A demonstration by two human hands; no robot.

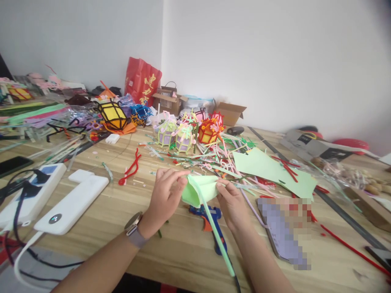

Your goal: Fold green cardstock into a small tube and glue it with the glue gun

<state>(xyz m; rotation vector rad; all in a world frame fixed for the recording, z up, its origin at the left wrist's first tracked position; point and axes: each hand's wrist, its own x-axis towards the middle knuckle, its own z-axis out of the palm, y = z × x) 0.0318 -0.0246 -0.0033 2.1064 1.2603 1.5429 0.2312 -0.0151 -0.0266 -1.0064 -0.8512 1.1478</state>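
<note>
Above the near counter (pixel 177 250), the folded green paper (pixel 210 190) is held, its left and right edges pinched by the fingers of the left hand (pixel 166 197) and right hand (pixel 231 203). Apparently 1 green strip (pixel 218 236) is being fitted; careful alignment seems called for.

The held paper (pixel 210 187) is before the lanterns (pixel 184 142), the glue gun (pixel 216 214) left of the phone (pixel 281 234).

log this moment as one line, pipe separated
left hand: at left edge of folded green paper | right hand: pinching its right end | pale green strip: slants down from the paper | glue gun: on table
</note>
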